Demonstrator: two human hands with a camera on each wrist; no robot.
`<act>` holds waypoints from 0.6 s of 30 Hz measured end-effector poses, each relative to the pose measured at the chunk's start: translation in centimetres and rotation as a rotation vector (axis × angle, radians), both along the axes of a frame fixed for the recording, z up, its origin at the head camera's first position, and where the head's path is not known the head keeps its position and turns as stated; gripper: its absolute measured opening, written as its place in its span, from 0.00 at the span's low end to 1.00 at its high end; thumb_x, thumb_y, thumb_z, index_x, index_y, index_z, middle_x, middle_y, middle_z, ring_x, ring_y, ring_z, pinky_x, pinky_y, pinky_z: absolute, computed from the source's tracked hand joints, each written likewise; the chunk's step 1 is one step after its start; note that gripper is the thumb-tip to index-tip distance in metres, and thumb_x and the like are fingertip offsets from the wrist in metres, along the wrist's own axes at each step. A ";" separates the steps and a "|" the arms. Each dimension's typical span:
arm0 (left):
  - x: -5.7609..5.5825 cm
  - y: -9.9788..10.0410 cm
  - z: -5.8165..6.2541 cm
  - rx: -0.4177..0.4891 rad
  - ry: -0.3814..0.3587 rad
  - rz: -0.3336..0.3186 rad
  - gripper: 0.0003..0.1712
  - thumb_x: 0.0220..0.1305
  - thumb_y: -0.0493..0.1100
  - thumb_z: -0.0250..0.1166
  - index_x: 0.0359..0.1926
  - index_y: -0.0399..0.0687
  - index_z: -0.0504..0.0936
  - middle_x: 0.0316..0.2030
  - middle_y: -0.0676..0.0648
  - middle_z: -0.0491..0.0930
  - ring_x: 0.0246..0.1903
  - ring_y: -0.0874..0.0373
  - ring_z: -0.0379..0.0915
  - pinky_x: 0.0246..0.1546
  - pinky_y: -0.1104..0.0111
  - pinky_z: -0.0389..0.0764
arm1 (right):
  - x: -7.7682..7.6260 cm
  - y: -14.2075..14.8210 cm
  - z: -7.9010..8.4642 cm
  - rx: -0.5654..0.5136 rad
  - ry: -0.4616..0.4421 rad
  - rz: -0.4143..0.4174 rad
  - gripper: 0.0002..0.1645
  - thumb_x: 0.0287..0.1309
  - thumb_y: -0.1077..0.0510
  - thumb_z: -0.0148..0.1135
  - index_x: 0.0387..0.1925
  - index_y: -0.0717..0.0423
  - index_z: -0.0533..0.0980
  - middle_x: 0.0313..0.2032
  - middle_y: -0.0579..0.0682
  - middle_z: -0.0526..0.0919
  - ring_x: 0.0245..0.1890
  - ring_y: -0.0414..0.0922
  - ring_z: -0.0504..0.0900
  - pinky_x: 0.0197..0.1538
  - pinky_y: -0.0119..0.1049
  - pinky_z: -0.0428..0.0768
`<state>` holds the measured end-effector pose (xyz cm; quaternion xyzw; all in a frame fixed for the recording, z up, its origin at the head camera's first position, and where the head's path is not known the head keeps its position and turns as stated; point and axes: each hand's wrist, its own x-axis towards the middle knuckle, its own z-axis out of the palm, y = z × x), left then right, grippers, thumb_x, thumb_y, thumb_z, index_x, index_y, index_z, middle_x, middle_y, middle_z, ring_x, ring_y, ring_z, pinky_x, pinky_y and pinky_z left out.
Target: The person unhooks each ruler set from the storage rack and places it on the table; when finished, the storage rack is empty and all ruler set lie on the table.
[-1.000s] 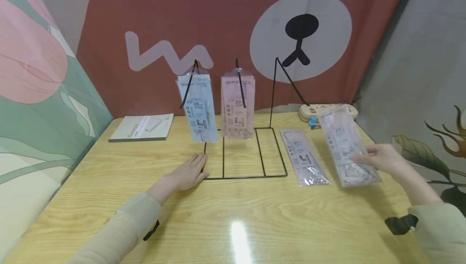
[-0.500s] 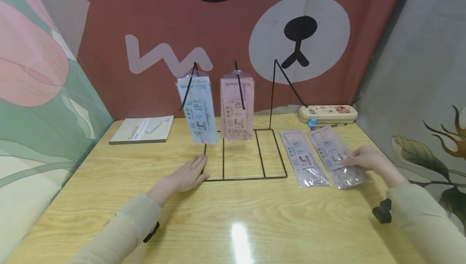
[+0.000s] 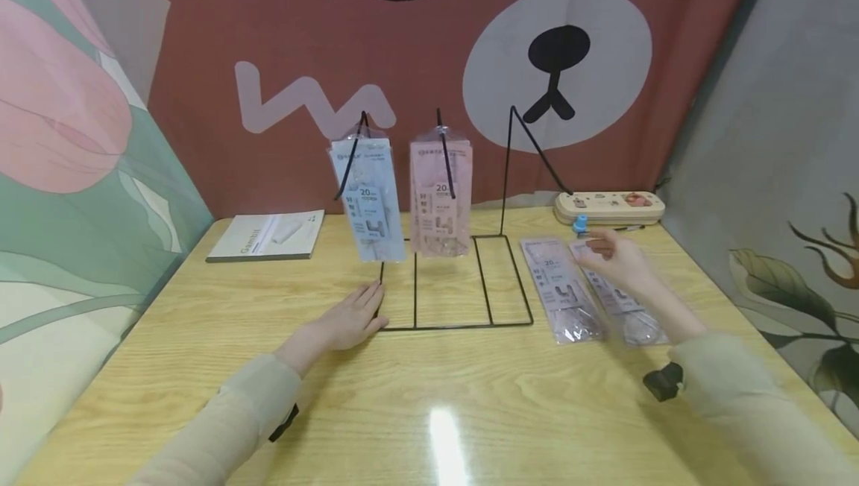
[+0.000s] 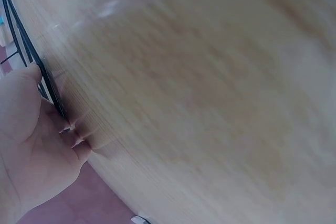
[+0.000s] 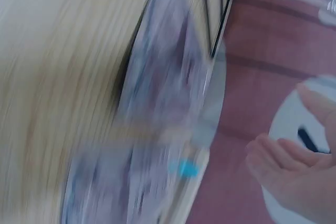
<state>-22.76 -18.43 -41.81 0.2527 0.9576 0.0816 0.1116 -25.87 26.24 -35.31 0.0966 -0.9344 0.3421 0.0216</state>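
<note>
My left hand (image 3: 349, 318) lies with extended fingers on the table, touching the left side of a black wire display rack (image 3: 456, 327). From the rack's left hook hang blue clear-bagged packets (image 3: 372, 203), and pink packets (image 3: 441, 206) hang from the middle hook. Its right hook (image 3: 537, 147) carries nothing. To the right of the base, two pink packets lie flat side by side: a nearer-to-rack packet (image 3: 562, 292) and an outer packet (image 3: 644, 326). Above the outer one, partly covering it, is my right hand (image 3: 620, 266), fingers loosely bent and holding nothing.
A book (image 3: 266, 235) lies at the back left of the wooden table (image 3: 362, 404). At the back right sits a cream pencil case (image 3: 611, 207), with a small blue item (image 3: 580, 224) in front of it. A printed curtain (image 3: 295, 16) hangs behind.
My right hand has laid the outer pink packet down beside the other one, let go, and moved up and left over it. The left hand stays at the rack.
</note>
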 end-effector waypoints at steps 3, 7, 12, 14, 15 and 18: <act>-0.1 0.0 0.1 0.007 0.005 -0.001 0.37 0.74 0.51 0.42 0.71 0.28 0.45 0.72 0.31 0.42 0.72 0.37 0.39 0.72 0.50 0.47 | -0.5 -2.9 -0.2 -0.166 -0.008 0.084 0.36 0.64 0.51 0.57 0.64 0.70 0.60 0.58 0.71 0.70 0.58 0.65 0.71 0.60 0.57 0.72; -0.2 -0.1 0.0 0.011 0.013 0.004 0.37 0.74 0.52 0.42 0.70 0.28 0.46 0.72 0.31 0.42 0.72 0.37 0.39 0.72 0.50 0.47 | -1.7 -6.3 -0.9 -0.292 -0.029 0.159 0.33 0.63 0.55 0.59 0.64 0.66 0.62 0.59 0.68 0.72 0.58 0.61 0.73 0.61 0.54 0.72; -0.3 -0.1 -0.3 0.012 0.020 0.005 0.38 0.74 0.54 0.41 0.71 0.30 0.45 0.72 0.32 0.42 0.72 0.38 0.39 0.73 0.51 0.47 | -3.3 -9.9 -1.2 -0.305 0.002 0.209 0.29 0.61 0.58 0.60 0.61 0.66 0.66 0.56 0.67 0.75 0.57 0.60 0.75 0.60 0.52 0.74; -0.2 0.0 -0.3 0.013 0.019 -0.001 0.38 0.74 0.53 0.42 0.71 0.29 0.45 0.72 0.32 0.42 0.72 0.37 0.39 0.72 0.50 0.47 | -3.8 -11.0 -1.3 -0.313 0.025 0.229 0.27 0.61 0.60 0.59 0.59 0.67 0.67 0.55 0.67 0.76 0.55 0.60 0.76 0.59 0.52 0.75; -0.2 0.0 -0.2 0.018 0.016 -0.004 0.38 0.74 0.53 0.42 0.71 0.28 0.46 0.72 0.31 0.43 0.71 0.36 0.40 0.72 0.49 0.47 | -4.0 -11.5 -1.4 -0.328 0.026 0.239 0.27 0.61 0.60 0.59 0.59 0.68 0.67 0.54 0.67 0.76 0.55 0.60 0.76 0.59 0.52 0.75; 0.0 0.0 0.0 0.036 0.009 -0.004 0.37 0.74 0.50 0.43 0.70 0.26 0.47 0.71 0.29 0.43 0.71 0.35 0.40 0.71 0.47 0.48 | -4.5 -12.7 -1.5 -0.380 -0.001 0.230 0.26 0.61 0.57 0.61 0.57 0.66 0.69 0.54 0.65 0.77 0.55 0.58 0.76 0.59 0.52 0.75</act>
